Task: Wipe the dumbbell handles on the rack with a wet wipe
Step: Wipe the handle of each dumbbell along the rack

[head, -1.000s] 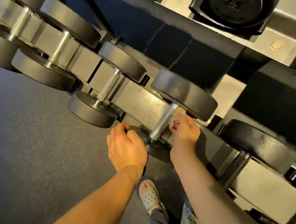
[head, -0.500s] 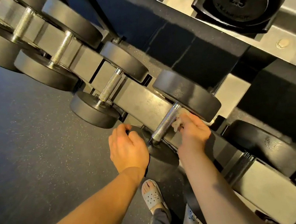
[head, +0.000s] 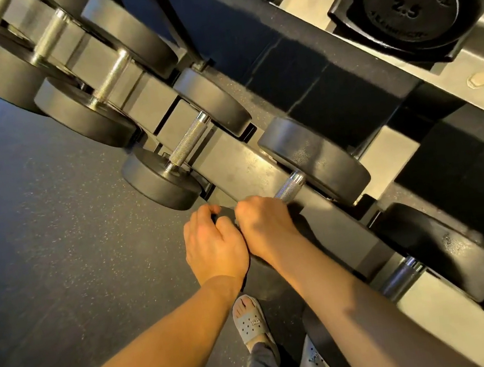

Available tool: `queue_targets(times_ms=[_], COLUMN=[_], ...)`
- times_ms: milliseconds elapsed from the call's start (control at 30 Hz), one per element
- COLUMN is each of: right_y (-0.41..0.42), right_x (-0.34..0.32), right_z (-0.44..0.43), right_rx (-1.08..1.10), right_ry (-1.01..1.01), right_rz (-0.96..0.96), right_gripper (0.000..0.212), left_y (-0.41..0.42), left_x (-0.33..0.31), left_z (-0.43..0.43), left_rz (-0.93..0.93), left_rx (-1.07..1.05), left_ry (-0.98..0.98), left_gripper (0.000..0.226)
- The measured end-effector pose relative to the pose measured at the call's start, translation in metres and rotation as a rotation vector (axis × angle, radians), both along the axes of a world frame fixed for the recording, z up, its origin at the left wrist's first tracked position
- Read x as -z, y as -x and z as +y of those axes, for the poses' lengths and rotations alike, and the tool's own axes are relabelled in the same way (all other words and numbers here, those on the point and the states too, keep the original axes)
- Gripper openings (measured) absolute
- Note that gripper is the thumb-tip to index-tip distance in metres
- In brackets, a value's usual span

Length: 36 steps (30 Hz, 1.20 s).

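Observation:
A black dumbbell lies on the lowest rack shelf (head: 231,166), its far head (head: 316,159) up the slope. Only the far end of its knurled steel handle (head: 289,189) shows. My right hand (head: 264,224) is curled round the near part of that handle; the wet wipe is hidden under its fingers. My left hand (head: 212,245) sits right beside it, touching it, fingers bent over the dumbbell's near head, which is almost fully covered.
More dumbbells line the shelf: one handle (head: 188,143) to the upper left, another (head: 398,277) to the lower right. A dumbbell marked 2.5 (head: 408,1) sits on the upper shelf. My sandalled foot (head: 250,321) stands on the dark speckled floor (head: 54,245).
My right hand slid with the wipe down the handle from its far end to its near end, meeting my left hand. The wipe is now out of sight. The left hand stayed put.

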State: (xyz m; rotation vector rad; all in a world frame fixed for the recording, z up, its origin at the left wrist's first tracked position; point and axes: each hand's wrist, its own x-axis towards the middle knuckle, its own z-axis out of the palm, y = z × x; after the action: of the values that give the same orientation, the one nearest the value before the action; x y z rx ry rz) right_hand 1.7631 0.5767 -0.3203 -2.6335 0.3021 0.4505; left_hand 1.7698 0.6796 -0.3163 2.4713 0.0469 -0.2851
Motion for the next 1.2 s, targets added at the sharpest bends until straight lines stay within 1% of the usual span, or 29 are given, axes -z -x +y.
queue_targets(times_ms=[67,167,233,300,367,400,467,500,533,600,633,700,767,800,833,900,933,1000,1033,1100,1133,1167,1200], right_y=[-0.021,-0.041,-0.045,-0.039,-0.029,-0.024,-0.02,-0.022,-0.026,-0.037,-0.042,-0.045,-0.035,-0.026,-0.015,0.01,0.024,0.049,0.058,0.072,0.075,0.076,0.074], right_x=[-0.009,-0.006,-0.001,0.001,0.004,0.007,0.009,0.008,0.01,0.01,0.008,0.004,-0.002,-0.005,-0.01,-0.011,-0.007,0.003,0.007,0.012,0.012,0.012,0.015], right_z=[-0.007,-0.016,-0.019,-0.025,-0.032,-0.035,-0.036,-0.034,-0.03,-0.023,-0.021,-0.027,-0.038,-0.041,-0.044,-0.042,-0.041,-0.038,-0.037,-0.036,-0.035,-0.034,-0.031], right_rx=[-0.22,-0.353,-0.359,-0.338,-0.303,-0.272,-0.183,-0.166,-0.19,-0.239,-0.253,-0.287,-0.315,-0.333,-0.383,-0.503,-0.527,-0.484,-0.472,-0.38,-0.215,-0.005,0.226], right_ry=[0.095,0.116,0.062,0.001,-0.081,-0.123,-0.211,-0.205,-0.139,-0.051,-0.054,-0.108,-0.177,-0.182,-0.166,-0.068,-0.037,-0.005,0.006,-0.018,-0.1,-0.182,-0.311], right_rz=[0.135,0.314,0.363,0.366,0.333,0.307,0.276,0.283,0.298,0.342,0.359,0.373,0.339,0.285,0.216,0.076,0.005,-0.107,-0.181,-0.209,-0.161,-0.058,0.048], right_gripper=[0.023,0.033,0.025,0.007,0.018,0.021,0.015,0.01,0.011,0.022,0.021,0.01,0.024,0.024,0.02,0.01,0.008,0.018,0.018,0.008,0.011,0.018,0.023], left_y=[-0.001,-0.001,0.0,0.0,0.0,0.0,0.0,0.0,0.0,0.0,0.0,0.0,0.0,0.0,0.0,0.0,-0.001,0.0,0.0,0.0,0.0,0.0,0.0], left_x=[0.0,0.001,0.001,0.0,-0.001,-0.001,-0.002,-0.001,-0.001,-0.001,-0.001,-0.001,-0.001,0.0,0.0,0.001,0.002,0.003,0.004,0.004,0.004,0.004,0.004], left_z=[0.0,0.0,0.0,0.0,0.0,0.0,0.0,0.0,0.0,0.0,0.0,0.0,0.001,0.001,0.001,0.001,0.002,0.001,0.002,0.002,0.002,0.002,0.001], left_rz=[0.004,0.0,-0.005,0.001,0.01,0.012,0.013,0.013,0.014,0.013,0.011,0.009,0.01,0.01,0.011,0.011,0.01,0.005,0.0,-0.007,-0.008,-0.01,-0.012], left_rx=[0.002,-0.006,0.001,-0.003,-0.006,-0.004,-0.004,-0.004,-0.002,-0.002,-0.001,0.006,0.008,0.007,0.007,0.012,0.013,0.017,0.016,0.012,0.012,0.013,0.014], left_ry=[0.009,0.019,0.026,0.028,0.029,0.029,0.031,0.028,0.024,0.015,0.01,0.004,0.004,0.009,0.013,0.013,0.01,0.008,0.008,0.003,-0.001,-0.003,-0.003], left_gripper=[0.034,0.037,0.032,0.03,0.032,0.033,0.033,0.033,0.034,0.039,0.041,0.042,0.041,0.04,0.039,0.037,0.036,0.035,0.035,0.036,0.036,0.036,0.035])
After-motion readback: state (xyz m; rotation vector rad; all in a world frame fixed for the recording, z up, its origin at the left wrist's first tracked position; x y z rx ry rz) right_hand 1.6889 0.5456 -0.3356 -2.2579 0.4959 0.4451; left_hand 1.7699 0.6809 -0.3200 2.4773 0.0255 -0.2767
